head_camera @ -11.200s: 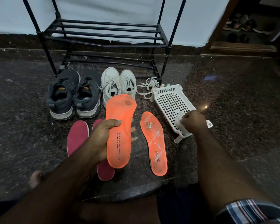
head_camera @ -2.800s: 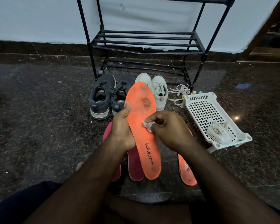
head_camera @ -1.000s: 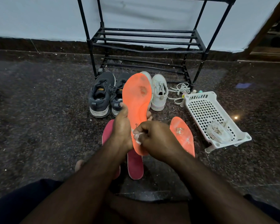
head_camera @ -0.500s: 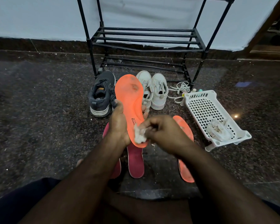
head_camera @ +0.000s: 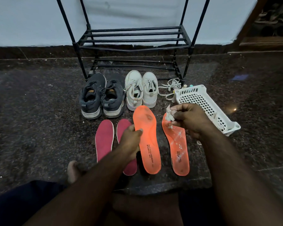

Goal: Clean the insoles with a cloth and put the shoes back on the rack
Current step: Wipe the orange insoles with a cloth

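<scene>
Two orange insoles lie side by side on the dark floor. My left hand (head_camera: pixel 131 137) holds the left edge of the left orange insole (head_camera: pixel 148 144), thumb on top. My right hand (head_camera: pixel 189 119) pinches a small crumpled white cloth (head_camera: pixel 169 115) just above the toe of the right orange insole (head_camera: pixel 178 149), which is speckled with white dirt. Two maroon insoles (head_camera: pixel 104 139) lie to the left, one partly under my left arm. Grey shoes (head_camera: pixel 101 97) and white shoes (head_camera: pixel 141 90) stand in front of the black rack (head_camera: pixel 134 38).
A white perforated plastic basket (head_camera: pixel 201 101) lies tilted at the right, behind my right hand. Loose white laces (head_camera: pixel 170 86) lie by the rack's right leg. My bare foot (head_camera: pixel 73 170) and knees are at the bottom. A doorway with more shoes is at far right.
The orange insole that my left hand held up has come down onto the floor beside its pair. My right hand has lifted the cloth off it and moved right.
</scene>
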{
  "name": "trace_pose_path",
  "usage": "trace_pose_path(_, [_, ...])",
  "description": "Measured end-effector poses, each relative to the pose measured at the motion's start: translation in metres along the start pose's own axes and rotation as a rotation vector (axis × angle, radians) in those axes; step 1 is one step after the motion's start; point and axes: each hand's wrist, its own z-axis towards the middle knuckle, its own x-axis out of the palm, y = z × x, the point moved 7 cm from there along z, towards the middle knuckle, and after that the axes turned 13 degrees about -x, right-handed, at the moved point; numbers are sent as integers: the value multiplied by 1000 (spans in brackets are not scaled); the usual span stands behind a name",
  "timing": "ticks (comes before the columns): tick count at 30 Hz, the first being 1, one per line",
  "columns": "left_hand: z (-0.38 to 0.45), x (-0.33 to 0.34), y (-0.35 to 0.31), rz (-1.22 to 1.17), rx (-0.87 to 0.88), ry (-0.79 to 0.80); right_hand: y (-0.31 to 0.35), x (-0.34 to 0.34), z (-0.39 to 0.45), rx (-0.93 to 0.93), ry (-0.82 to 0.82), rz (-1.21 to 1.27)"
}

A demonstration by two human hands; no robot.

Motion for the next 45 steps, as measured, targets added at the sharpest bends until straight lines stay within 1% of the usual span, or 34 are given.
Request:
trace_pose_path(3, [6, 4, 11, 121, -24, -77, -6, -3, 2, 4, 16, -41])
trace_pose_path(6, [11, 9, 17, 202, -18, -116, -10, -7, 4, 2, 24, -66])
trace_pose_path(13, [10, 3, 16, 501, 108, -206, -14, -7, 8, 6, 41, -92])
trace_pose_path(17, [6, -1, 16, 705, 135, -271, -18, -9, 9, 6, 38, -131])
trace_pose_path(20, [-8, 0, 12, 812, 165, -328, -21, -14, 10, 17, 18, -162])
trace_pose_path(24, [-18, 6, 9, 784, 251, -358, -26, -30, 13, 26, -65, -232])
trace_pose_path(26, [-16, 19, 10, 780, 241, -303, -32, -40, 16, 39, -109, -291])
trace_pose_path(28, [-6, 36, 15, 812, 193, -239, -41, -48, 17, 66, -127, -352])
trace_pose_path(32, [10, 69, 24, 814, 114, -161, -62, -56, 18, 133, -110, -428])
trace_pose_path(36, [22, 88, 31, 849, 112, -172, -85, -53, 22, 151, -62, -432])
trace_pose_path(38, [32, 92, 41, 844, 70, -160, -84, -49, 17, 167, -59, -420])
trace_pose_path(39, [35, 92, 43, 833, 62, -156, -85, -47, 15, 173, -55, -417])
trace_pose_path(45, [45, 96, 49, 548, 13, -96, -101, -51, 17, 244, -60, -313])
